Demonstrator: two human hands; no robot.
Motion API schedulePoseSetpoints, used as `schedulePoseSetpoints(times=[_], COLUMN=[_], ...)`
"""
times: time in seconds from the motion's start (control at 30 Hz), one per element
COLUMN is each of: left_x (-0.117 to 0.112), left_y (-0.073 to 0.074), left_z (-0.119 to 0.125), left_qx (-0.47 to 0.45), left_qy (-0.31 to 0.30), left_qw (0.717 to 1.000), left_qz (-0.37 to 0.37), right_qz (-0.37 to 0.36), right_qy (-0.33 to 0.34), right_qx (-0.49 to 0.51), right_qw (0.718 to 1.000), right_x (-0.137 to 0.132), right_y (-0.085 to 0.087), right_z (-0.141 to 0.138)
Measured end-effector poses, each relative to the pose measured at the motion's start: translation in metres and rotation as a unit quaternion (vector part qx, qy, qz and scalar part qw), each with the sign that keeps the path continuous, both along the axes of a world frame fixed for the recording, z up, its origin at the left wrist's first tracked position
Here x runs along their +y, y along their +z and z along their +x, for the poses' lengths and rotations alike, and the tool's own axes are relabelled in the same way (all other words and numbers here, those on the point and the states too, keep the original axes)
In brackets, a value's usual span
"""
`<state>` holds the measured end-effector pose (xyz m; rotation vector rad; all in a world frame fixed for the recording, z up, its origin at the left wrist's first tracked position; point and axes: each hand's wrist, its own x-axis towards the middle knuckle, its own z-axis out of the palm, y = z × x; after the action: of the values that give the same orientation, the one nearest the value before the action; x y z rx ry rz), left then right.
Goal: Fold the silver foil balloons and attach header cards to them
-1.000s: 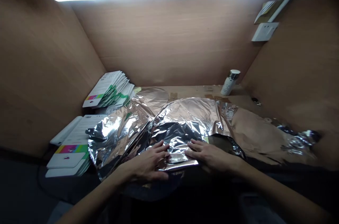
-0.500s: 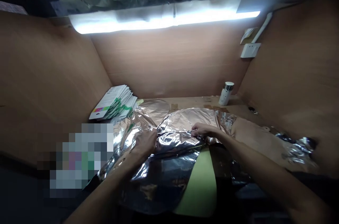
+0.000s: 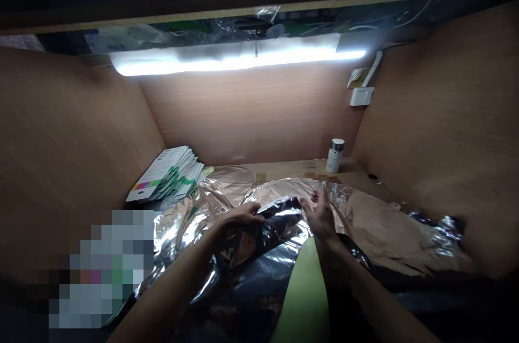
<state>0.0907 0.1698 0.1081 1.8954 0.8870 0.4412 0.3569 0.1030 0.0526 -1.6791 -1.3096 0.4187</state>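
At the far left stands a wooden wall (image 3: 68,148), and in the lower left corner a pixelated patch (image 3: 101,270) covers something, so I cannot tell what lies there. Behind this patch, a stack of printed cards (image 3: 166,174) rests on the counter (image 3: 284,169) against the wall. The cards are white, with green marks along their edges and a coloured strip on the top card.

Just right of the stack, a large crinkled foil sheet (image 3: 259,243) spreads over the counter and comes toward the person, its near part looking dark and shiny. A round, glossy film (image 3: 229,181) lies behind it, but its material is hard to tell. The left hand (image 3: 241,217) is curled over an edge of the foil sheet and holds it. Just beside it, the right hand (image 3: 320,214) is open, with the fingers spread and pointing up, and it touches the foil near the same edge. Between the forearms, a pale green sheet (image 3: 302,294) shows below the foil.

Further right, a white bottle with a metal cap (image 3: 334,155) stands upright near the back wall (image 3: 243,116), well apart from the hands. A brown paper sheet (image 3: 385,235) lies flat on the counter, and a crumpled strip of foil (image 3: 440,227) lies at its right end, near the right wooden wall (image 3: 446,138).
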Motion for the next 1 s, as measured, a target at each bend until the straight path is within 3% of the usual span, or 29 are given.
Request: schedulePoseSetpoints(times=[0.03, 0.1, 0.17, 0.23, 0.37, 0.5, 0.57, 0.67, 0.87, 1.0], left_x=[-0.009, -0.03, -0.052, -0.074, -0.107, -0.123, -0.126, -0.128, -0.133, -0.146], left_y=[0.002, 0.001, -0.002, -0.007, -0.009, -0.009, -0.01, -0.013, -0.008, -0.004], left_z=[-0.001, 0.002, 0.006, 0.006, -0.007, -0.023, -0.029, -0.038, -0.05, -0.042], left_qx=[-0.046, -0.107, -0.193, -0.262, -0.284, -0.258, -0.265, -0.273, -0.3, -0.225], left_qy=[0.006, 0.012, 0.022, 0.035, 0.095, 0.108, 0.114, 0.14, 0.179, 0.217], left_qw=[0.999, 0.993, 0.975, 0.951, 0.939, 0.943, 0.943, 0.943, 0.929, 0.946], left_qz=[-0.019, -0.055, -0.111, -0.162, -0.171, -0.178, -0.166, -0.128, -0.126, -0.091], right_qz=[0.025, 0.016, -0.028, -0.035, -0.092, -0.123, -0.112, -0.085, -0.006, 0.025], right_qy=[0.003, 0.102, 0.249, 0.332, 0.411, 0.453, 0.443, 0.437, 0.475, 0.444], right_qx=[0.066, 0.206, 0.308, 0.366, 0.387, 0.425, 0.44, 0.415, 0.251, 0.195], right_qw=[0.998, 0.973, 0.918, 0.869, 0.82, 0.774, 0.773, 0.794, 0.844, 0.874], right_x=[-0.008, -0.024, -0.036, -0.045, -0.052, -0.057, -0.058, -0.057, -0.049, -0.044], right_y=[-0.001, 0.001, 0.008, 0.017, 0.029, 0.024, 0.023, 0.028, 0.046, 0.048], right_z=[-0.006, -0.022, -0.039, -0.05, -0.051, -0.052, -0.055, -0.057, -0.06, -0.07])
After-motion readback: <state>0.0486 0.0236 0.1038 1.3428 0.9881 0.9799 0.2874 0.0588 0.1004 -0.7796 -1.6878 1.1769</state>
